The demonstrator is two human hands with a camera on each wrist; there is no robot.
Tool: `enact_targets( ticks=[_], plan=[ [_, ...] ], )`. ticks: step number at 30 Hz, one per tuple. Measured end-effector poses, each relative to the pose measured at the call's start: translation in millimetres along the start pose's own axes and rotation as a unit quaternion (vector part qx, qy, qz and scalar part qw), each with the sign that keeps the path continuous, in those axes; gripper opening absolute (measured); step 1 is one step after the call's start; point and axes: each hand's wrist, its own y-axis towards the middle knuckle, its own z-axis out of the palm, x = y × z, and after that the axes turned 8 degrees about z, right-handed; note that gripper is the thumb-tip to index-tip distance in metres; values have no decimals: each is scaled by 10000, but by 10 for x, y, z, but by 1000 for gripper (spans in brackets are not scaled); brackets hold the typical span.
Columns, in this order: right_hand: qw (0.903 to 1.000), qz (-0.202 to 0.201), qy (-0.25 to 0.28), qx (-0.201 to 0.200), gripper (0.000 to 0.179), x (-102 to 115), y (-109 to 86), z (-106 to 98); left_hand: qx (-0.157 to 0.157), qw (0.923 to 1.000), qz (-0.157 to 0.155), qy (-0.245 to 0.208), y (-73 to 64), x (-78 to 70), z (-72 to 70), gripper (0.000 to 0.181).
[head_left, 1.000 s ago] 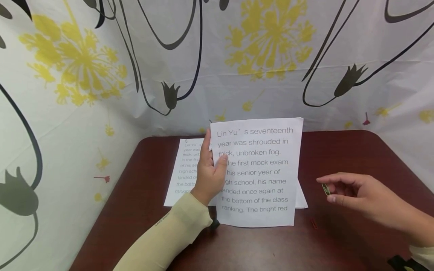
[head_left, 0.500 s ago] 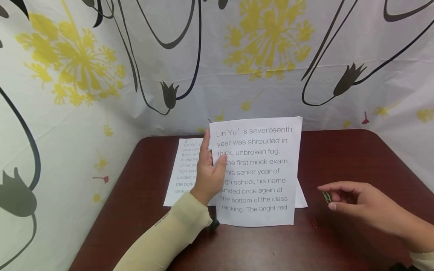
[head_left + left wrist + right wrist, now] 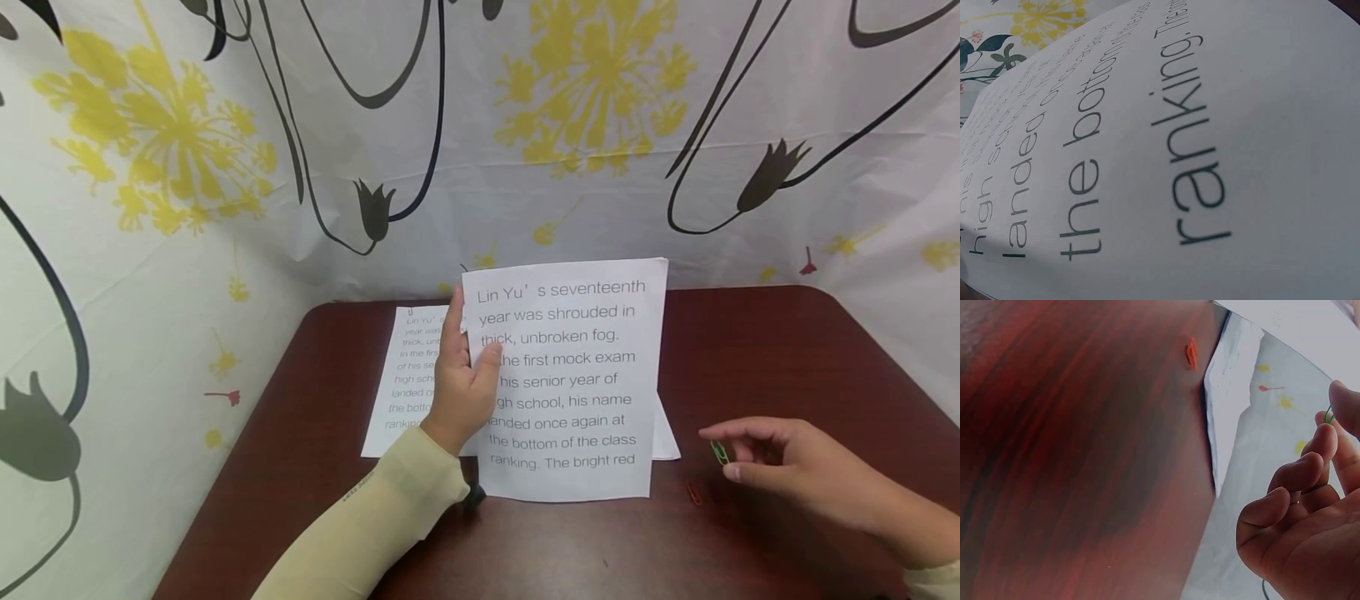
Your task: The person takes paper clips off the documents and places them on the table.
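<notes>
My left hand (image 3: 467, 385) grips the left edge of a printed sheet of paper (image 3: 570, 392), its thumb across the front and other fingers behind. The sheet is held up above the table, facing me; whether it is one page or more I cannot tell. Off to the right, my right hand (image 3: 791, 462) pinches a green paper clip (image 3: 719, 452) between thumb and fingers, apart from the sheet. Only a bit of green wire of that clip shows in the right wrist view, by the thumb. On the table between sheet and right hand lies a red paper clip (image 3: 693, 492).
More printed paper (image 3: 405, 375) lies on the dark red table (image 3: 300, 500) behind the raised sheet, with a clip (image 3: 410, 312) at its top edge. A white corner (image 3: 666, 433) of paper shows at right. Patterned cloth (image 3: 465, 142) hangs behind the table.
My right hand has lowered toward the table with the green paper clip still pinched. The left hand and the raised sheet have hardly moved.
</notes>
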Motion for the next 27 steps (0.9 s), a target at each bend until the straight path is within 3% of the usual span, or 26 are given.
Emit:
enact_targets(
  ticks=[12, 27],
  plan=[
    [9995, 89, 28, 300, 34, -132, -12, 26, 16, 10000, -18, 8, -3, 5, -13, 92],
    [9955, 581, 8, 746, 36, -217, -14, 59, 8, 10000, 50, 28, 10, -8, -9, 92]
  ],
)
